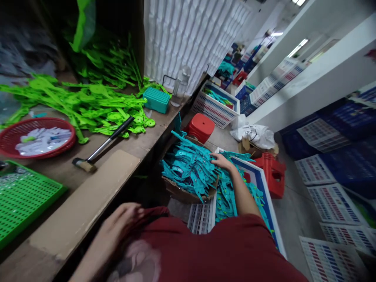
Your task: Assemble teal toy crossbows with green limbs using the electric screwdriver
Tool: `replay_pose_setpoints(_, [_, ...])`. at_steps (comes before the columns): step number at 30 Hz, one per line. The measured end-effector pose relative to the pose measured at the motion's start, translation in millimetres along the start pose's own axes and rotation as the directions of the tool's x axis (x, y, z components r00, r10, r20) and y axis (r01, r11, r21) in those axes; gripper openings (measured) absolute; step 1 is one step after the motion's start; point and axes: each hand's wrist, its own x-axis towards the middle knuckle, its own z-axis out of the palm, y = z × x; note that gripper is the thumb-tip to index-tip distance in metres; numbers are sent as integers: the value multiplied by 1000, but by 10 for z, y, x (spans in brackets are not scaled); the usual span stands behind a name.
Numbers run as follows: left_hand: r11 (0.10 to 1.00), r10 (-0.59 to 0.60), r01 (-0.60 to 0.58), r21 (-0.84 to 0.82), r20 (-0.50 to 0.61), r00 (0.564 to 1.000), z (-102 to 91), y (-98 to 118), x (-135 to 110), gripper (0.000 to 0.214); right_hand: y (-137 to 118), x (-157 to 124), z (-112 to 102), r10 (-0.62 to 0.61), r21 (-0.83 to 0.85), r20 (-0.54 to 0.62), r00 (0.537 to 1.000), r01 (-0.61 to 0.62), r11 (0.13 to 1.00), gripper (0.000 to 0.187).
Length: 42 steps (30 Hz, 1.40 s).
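My right hand (222,161) reaches down to a cardboard box (183,192) heaped with flat, long teal plastic pieces (188,164). Its fingers are bent over pieces at the right side of the heap; how many they grip is hidden. Beneath my right forearm, a white-rimmed blue crate (268,199) holds more teal pieces, some with small yellow-green spots. My left hand (125,215) is near my dark red shirt, beside the workbench edge. Motion blurs it, and whether its fingers hold anything does not show.
On the workbench (147,143) lie a hammer (102,143), bright green plastic pieces (96,102), a red basket (38,152), a green tray (29,199), a teal block (156,100) and a bottle (180,86). Red stools (201,127) and stacked crates (331,199) stand on the floor.
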Motion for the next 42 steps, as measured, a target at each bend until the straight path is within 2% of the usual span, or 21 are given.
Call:
replay_pose_setpoints(2, [994, 58, -71, 83, 144, 988, 192, -35, 127, 48, -89, -10, -60, -25, 51, 5, 1000, 24, 998, 32])
replay_pose_setpoints(5, [992, 65, -100, 70, 391, 918, 358, -121, 150, 50, -277, -132, -234, -93, 116, -49, 994, 98, 988, 38])
replay_pose_setpoints(6, [998, 40, -57, 27, 422, 906, 364, -148, 138, 51, -377, -190, -289, -118, 133, -74, 990, 127, 983, 42])
replay_pose_setpoints(8, [988, -25, 84, -129, 404, 914, 327, -160, 145, 48, -667, -305, -350, -176, 153, -124, 976, 195, 969, 47])
replay_pose_setpoints(10, [900, -50, 216, -378, 402, 914, 270, -83, 220, 42, -1085, -400, -312, -264, 159, -153, 952, 288, 944, 48])
replay_pose_setpoints(11, [827, -13, 252, -503, 430, 903, 243, -8, 280, 40, -1332, -440, -254, -338, 135, -148, 929, 358, 924, 47])
replay_pose_setpoints(12, [748, 55, 270, -606, 463, 885, 215, 88, 344, 41, -1593, -479, -175, -434, 89, -124, 892, 446, 891, 48])
replay_pose_setpoints(13, [685, 168, 257, -681, 491, 855, 178, 196, 401, 46, -1856, -519, -81, -564, -18, -71, 822, 565, 825, 50])
replay_pose_setpoints(15, [631, 279, 186, -753, 444, 851, 50, 414, 450, 62, -2334, -597, 117, -759, -240, 90, 645, 754, 612, 58])
replay_pose_setpoints(17, [610, 394, 40, -791, 347, 851, -167, 578, 355, 66, -2692, -644, 289, -845, -361, 230, 483, 849, 387, 62])
replay_pose_setpoints(19, [668, 412, -153, -728, 191, 891, -447, 642, 103, 48, -2922, -613, 435, -871, -355, 306, 384, 895, 269, 63])
replay_pose_setpoints(21, [793, 343, -292, -534, -4, 939, -741, 602, -252, 28, -3078, -486, 607, -874, -291, 354, 334, 927, 236, 64])
replay_pose_setpoints(22, [849, 302, -320, -421, -110, 947, -881, 553, -446, 24, -3151, -396, 724, -869, -256, 378, 320, 938, 234, 64])
replay_pose_setpoints(25, [945, 234, -295, -144, -335, 913, -1244, 353, -1000, 34, -3416, -132, 1219, -849, -144, 449, 280, 960, 240, 63])
replay_pose_setpoints(28, [972, 225, -187, 140, -347, 910, -1486, 165, -1419, 37, -3706, -12, 1770, -821, -15, 533, 202, 973, 229, 62])
replay_pose_setpoints(31, [911, 244, -94, 402, -341, 908, -1589, 80, -1668, 26, -3908, 2, 2120, -793, 63, 596, 124, 978, 200, 61])
replay_pose_setpoints(33, [892, 286, -74, 445, -432, 855, -1602, 99, -1756, 25, -3981, -1, 2214, -787, 100, 609, 96, 975, 196, 62])
replay_pose_setpoints(34, [894, 309, -93, 439, -453, 836, -1598, 124, -1779, 27, -4004, -5, 2231, -784, 120, 615, 84, 973, 199, 63])
replay_pose_setpoints(36, [878, 372, -176, 444, -406, 835, -1571, 176, -1782, 29, -4031, -18, 2229, -777, 160, 626, 65, 965, 209, 64])
replay_pose_setpoints(39, [807, 440, -235, 542, -286, 851, -1483, 199, -1679, 37, -4044, -52, 2193, -773, 207, 632, 56, 949, 239, 61])
replay_pose_setpoints(42, [770, 445, -119, 627, -394, 804, -1395, 170, -1518, 21, -4036, -75, 2168, -769, 200, 633, 89, 941, 273, 59])
